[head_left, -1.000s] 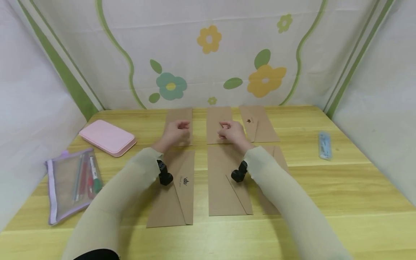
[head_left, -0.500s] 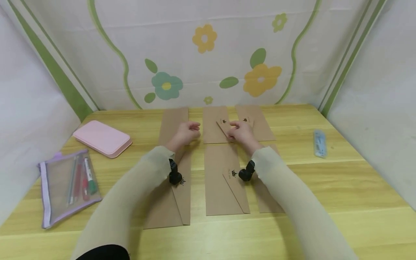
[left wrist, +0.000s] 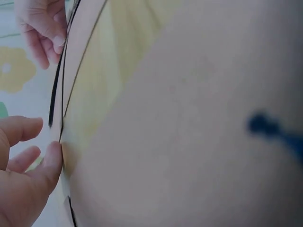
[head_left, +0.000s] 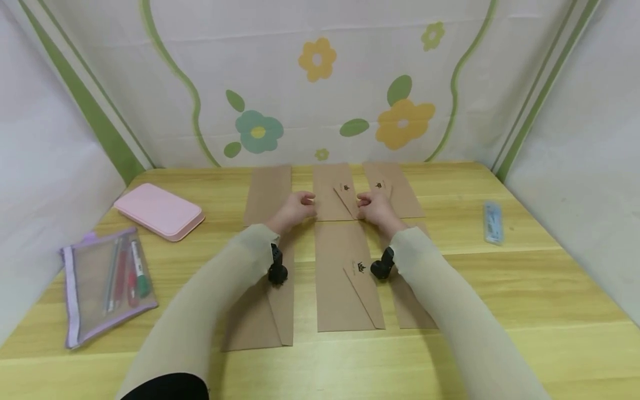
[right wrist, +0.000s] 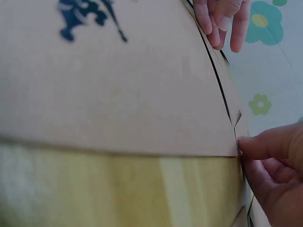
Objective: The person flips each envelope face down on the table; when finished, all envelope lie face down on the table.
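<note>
Six flat brown envelopes lie in two rows on the wooden table. My left hand [head_left: 296,208] is at the left edge of the back middle envelope [head_left: 329,191], and in the left wrist view its thumb and fingers stand apart. At that envelope's right edge, my right hand [head_left: 377,209] pinches the edge near the lower corner; the right wrist view shows the thumb [right wrist: 253,145] against it. The back left envelope [head_left: 267,191] and back right envelope [head_left: 402,191] flank it. Below lies the front middle envelope [head_left: 340,289] with a crown print. My forearms partly cover the front left envelope [head_left: 257,328] and front right envelope [head_left: 411,305].
On the left are a pink case [head_left: 159,210] and a mesh pouch [head_left: 90,283] with pens inside. A small light-blue packet [head_left: 493,223] lies at the right. White flowered cloth [head_left: 200,55] walls in the back and sides of the table [head_left: 520,311].
My left hand has moved right, from over the back left envelope to the middle one. My right hand has shifted slightly right, to that envelope's right edge, uncovering its crown print.
</note>
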Demonstrator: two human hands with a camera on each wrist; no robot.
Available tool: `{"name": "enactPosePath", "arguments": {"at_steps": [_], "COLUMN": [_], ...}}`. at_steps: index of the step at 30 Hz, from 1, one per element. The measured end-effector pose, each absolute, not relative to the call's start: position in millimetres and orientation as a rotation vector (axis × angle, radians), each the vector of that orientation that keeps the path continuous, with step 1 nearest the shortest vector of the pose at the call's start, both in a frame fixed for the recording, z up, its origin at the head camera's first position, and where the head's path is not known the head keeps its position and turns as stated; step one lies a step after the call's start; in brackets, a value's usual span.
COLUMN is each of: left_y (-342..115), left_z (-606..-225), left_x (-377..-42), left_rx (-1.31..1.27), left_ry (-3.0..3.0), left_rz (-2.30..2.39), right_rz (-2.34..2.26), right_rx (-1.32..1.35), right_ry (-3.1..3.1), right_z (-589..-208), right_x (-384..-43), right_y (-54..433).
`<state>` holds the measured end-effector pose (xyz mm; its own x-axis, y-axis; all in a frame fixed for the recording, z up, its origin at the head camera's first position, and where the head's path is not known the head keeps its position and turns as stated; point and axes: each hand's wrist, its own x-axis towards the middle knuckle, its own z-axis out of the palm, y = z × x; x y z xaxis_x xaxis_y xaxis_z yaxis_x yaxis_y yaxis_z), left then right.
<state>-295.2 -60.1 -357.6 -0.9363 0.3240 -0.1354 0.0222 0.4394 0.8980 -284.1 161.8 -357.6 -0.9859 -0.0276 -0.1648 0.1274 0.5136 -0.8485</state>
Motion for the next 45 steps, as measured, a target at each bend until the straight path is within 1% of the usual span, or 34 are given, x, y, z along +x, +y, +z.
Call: {"name": "enactPosePath", "arguments": {"at_steps": [6, 16, 23, 32, 45], "left_y": [-57.7, -47.7, -49.9, -53.0, -61.0], "left_z": [-356.8, -361.7, -363.1, -362.3, -340.2], "left_x": [-296.3, -290.7, -288.3, -286.3, -284.9], "left_rx": [0.285, 0.038, -0.04, -0.086, -0.066], "left_ry": [2.334, 2.462, 2.389, 2.296, 2.261], "left_rz": [1.537, 1.663, 1.738, 1.901, 2.104], "right_rz": [-1.5, -1.571, -1.596, -1.589, -1.592], "right_rx": [0.065, 0.109, 0.129, 0.095, 0.049], "right_ry": [2.587, 2.523, 2.505, 2.504, 2.468], "right_z": [-357.2, -359.0, -359.5, -359.5, -358.1], "right_x": [-283.7, -281.8, -279.6, -279.3, -279.4], "right_y": [162.1, 160.5, 158.5, 151.4, 130.0]}}
